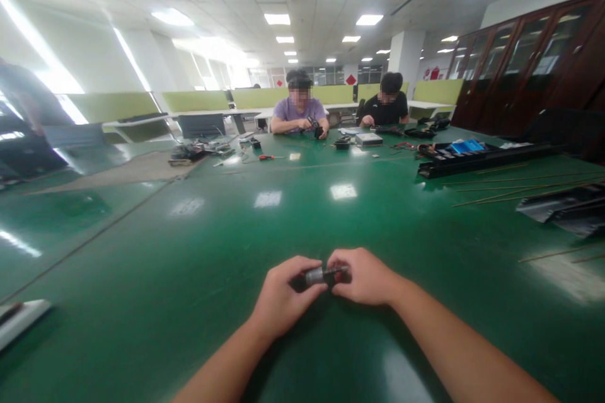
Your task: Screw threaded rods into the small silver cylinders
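Note:
Between my two hands lies a small dark cylindrical part with a silvery grey band (314,276), held level just above or on the green tabletop (227,227). My left hand (286,293) curls its thumb and fingers around the left end. On the right end, my right hand (362,277) closes with its fingertips and thumb. The part is blurred and partly covered by fingers, so its exact kind does not show. Both hands sit close together near the front of the table.
Across the table are two seated people (299,110) (387,104) with small devices. A red-handled screwdriver (267,157) and a pile of parts (189,150) lie at the far side. Black trays (472,160) and thin rods (501,195) occupy the right. A white object (23,321) is at left.

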The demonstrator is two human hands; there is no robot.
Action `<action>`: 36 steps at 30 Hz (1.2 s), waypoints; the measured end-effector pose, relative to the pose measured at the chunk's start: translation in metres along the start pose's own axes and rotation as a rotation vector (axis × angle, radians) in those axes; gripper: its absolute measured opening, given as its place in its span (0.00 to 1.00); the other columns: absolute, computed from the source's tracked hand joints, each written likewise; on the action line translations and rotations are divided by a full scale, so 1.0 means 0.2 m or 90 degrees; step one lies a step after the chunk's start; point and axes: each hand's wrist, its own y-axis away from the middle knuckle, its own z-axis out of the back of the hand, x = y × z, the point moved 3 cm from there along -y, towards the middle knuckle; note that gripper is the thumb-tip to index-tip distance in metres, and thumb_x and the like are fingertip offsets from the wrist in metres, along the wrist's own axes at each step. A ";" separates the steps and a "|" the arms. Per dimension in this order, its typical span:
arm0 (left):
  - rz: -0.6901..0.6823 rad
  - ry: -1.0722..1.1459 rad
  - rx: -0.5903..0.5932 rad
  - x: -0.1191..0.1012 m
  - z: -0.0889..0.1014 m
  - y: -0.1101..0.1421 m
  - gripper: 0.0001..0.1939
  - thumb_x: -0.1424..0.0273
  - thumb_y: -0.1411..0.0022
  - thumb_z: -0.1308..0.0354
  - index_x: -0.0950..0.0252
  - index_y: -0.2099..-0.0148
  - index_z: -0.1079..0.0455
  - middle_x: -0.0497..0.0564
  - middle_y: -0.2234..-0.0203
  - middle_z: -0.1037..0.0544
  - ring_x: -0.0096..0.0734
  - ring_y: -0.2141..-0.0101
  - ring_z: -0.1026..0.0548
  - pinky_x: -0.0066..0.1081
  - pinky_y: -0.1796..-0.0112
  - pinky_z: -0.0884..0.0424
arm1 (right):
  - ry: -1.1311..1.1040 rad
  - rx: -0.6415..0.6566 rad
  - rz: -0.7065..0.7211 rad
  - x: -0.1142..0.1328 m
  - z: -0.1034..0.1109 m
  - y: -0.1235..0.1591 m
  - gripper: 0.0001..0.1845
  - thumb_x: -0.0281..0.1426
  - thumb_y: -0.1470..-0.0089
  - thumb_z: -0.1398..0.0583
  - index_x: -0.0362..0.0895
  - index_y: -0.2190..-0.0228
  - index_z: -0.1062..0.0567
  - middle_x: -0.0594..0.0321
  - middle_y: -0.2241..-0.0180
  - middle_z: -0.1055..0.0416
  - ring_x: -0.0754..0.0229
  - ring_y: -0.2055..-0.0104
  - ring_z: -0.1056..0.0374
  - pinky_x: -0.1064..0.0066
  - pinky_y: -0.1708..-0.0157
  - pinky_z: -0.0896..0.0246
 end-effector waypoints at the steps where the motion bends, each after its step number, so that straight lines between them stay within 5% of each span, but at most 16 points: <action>1: 0.000 0.001 -0.002 0.00 0.00 0.00 0.12 0.69 0.46 0.33 0.62 0.57 0.24 0.51 0.65 0.20 0.35 0.64 0.23 0.32 0.61 0.28 | 0.001 -0.008 0.012 0.01 0.00 0.00 0.14 0.28 0.56 0.34 0.47 0.64 0.25 0.65 0.69 0.24 0.61 0.70 0.30 0.73 0.70 0.41; 9: 0.000 0.024 -0.004 0.01 -0.02 0.01 0.11 0.71 0.46 0.33 0.60 0.58 0.24 0.48 0.66 0.20 0.33 0.65 0.23 0.30 0.62 0.29 | 0.040 -0.065 0.094 0.05 0.03 0.02 0.12 0.27 0.55 0.36 0.47 0.64 0.24 0.65 0.68 0.25 0.60 0.67 0.31 0.72 0.67 0.40; 36: -0.038 0.028 -0.028 0.01 -0.02 0.00 0.12 0.70 0.46 0.33 0.60 0.57 0.24 0.49 0.65 0.20 0.32 0.64 0.23 0.29 0.61 0.28 | 0.023 -0.124 0.144 0.06 0.02 0.02 0.05 0.27 0.51 0.36 0.45 0.68 0.22 0.64 0.70 0.24 0.62 0.69 0.31 0.73 0.68 0.40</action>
